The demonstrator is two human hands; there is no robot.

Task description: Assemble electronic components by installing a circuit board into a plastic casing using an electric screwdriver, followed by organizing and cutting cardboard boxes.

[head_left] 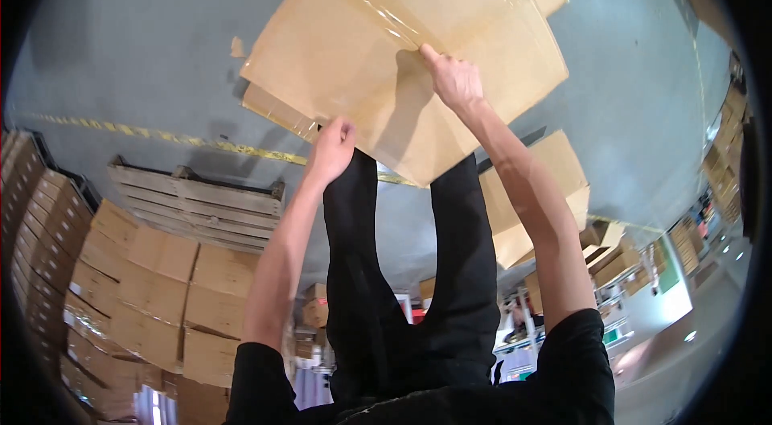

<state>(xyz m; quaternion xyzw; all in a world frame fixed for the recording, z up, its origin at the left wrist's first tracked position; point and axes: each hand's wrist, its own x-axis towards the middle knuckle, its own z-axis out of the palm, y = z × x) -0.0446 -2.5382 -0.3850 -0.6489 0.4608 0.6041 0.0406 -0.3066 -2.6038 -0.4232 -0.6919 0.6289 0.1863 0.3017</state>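
Observation:
A flattened brown cardboard box [322, 47] lies before me, its lower corner reaching over my legs. A strip of clear packing tape [378, 8] runs along its middle seam, shiny and wrinkled near its lower end. My right hand [456, 81] is over the box with its fingers curled and its foremost fingertip at the end of the tape. Whether tape is pinched there is hidden. At the box's near left edge, my left hand [334, 151] is closed, fingers bent against the cardboard border. A lower flap [277, 110] sticks out beneath the top panel.
Another open carton [543, 184] sits to the right of my legs. A wooden pallet [193, 200] and stacked cartons [153, 288] stand at the left. Yellow floor tape [161, 135] crosses the grey floor [145, 39]. A cardboard scrap [236, 47] lies left of the box.

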